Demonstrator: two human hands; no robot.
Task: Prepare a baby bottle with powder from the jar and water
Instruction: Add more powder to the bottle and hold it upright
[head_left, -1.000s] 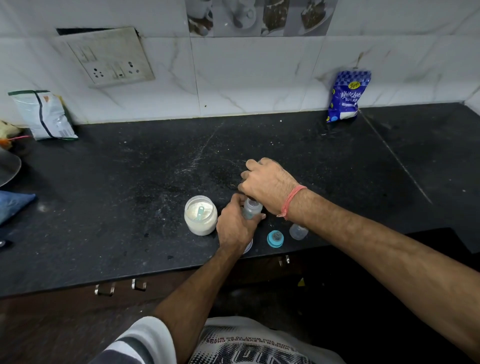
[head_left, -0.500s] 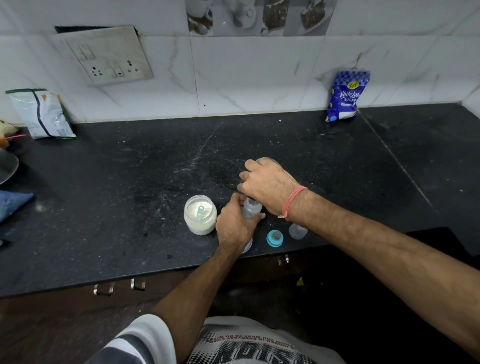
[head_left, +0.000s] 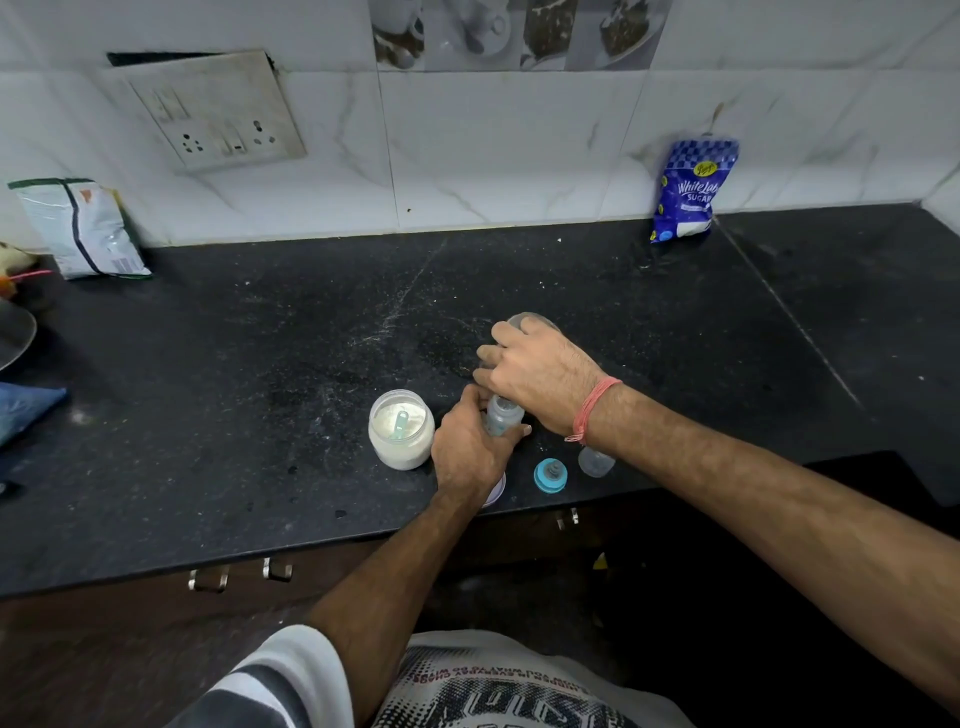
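— Two hands meet over the baby bottle (head_left: 503, 414), which stands upright on the black counter (head_left: 260, 415) just right of the open jar (head_left: 401, 429). Which hand has the bottle?

— The left hand (head_left: 467, 449). Its fingers curl round the bottle's body from the jar side, and the thumb (head_left: 514, 431) wraps across the near side, so only the clear upper part shows above the grip.

— And the right hand (head_left: 540, 371)?

— It sits just behind and above the bottle, knuckles up, fingers bent round a clear container (head_left: 530, 319) whose rounded end pokes out beyond the fingertips. That container looks tipped toward the bottle's mouth, but the hand hides the spot where they would meet, so I cannot tell whether they touch.

— What is in the jar?

— White powder nearly to the rim, with a pale green scoop (head_left: 401, 423) lying in it. No lid on it.

— Anything else near the jar?

— To its right, past the bottle, a blue ring with the teat (head_left: 550, 475) lies near the counter's front edge, and just right of that stands a small clear cap (head_left: 595, 461). A pale round lid (head_left: 494, 493) peeks out from under the left wrist, close to the jar's front right.

— Farther off?

— A blue sugar bag (head_left: 685, 192) leans on the tiled wall far right of the jar, and a white packet (head_left: 78, 228) leans there far to its left.
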